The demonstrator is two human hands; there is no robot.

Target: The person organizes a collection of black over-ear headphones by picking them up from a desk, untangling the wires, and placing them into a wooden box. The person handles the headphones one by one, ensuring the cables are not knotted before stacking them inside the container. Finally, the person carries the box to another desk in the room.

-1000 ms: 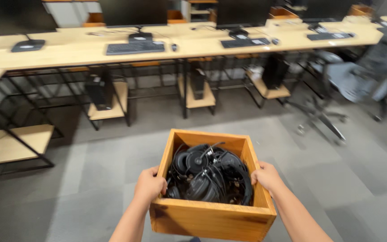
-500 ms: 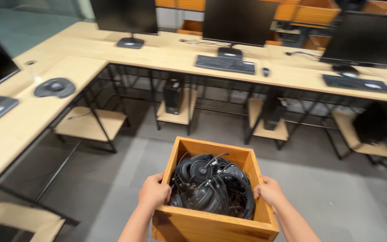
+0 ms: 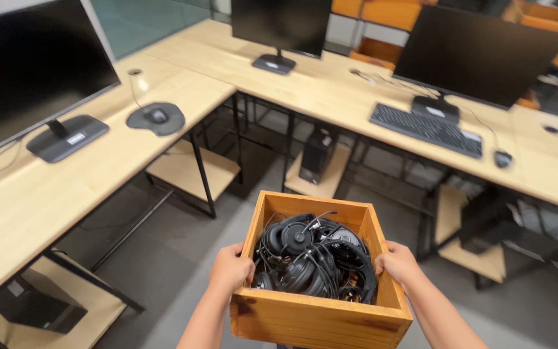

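I carry a square wooden box (image 3: 311, 318) in front of me at the bottom centre of the view. It is filled with several black headsets (image 3: 314, 257) and tangled cables. My left hand (image 3: 230, 269) grips the box's left wall, fingers curled over the rim. On the opposite wall my right hand (image 3: 396, 263) holds the rim the same way. The box hangs above grey carpet, clear of the desks.
An L-shaped wooden desk (image 3: 40, 187) runs along the left and across the back. On it stand monitors (image 3: 30, 74), a black keyboard (image 3: 426, 129), a mouse (image 3: 502, 158) and a mouse on a grey pad (image 3: 156, 118). Computer towers (image 3: 316, 155) sit on low shelves underneath.
The view has swung left and closer to the desk corner; the left desk and its monitor now fill the left side. Both hands keep the same grip on the box.
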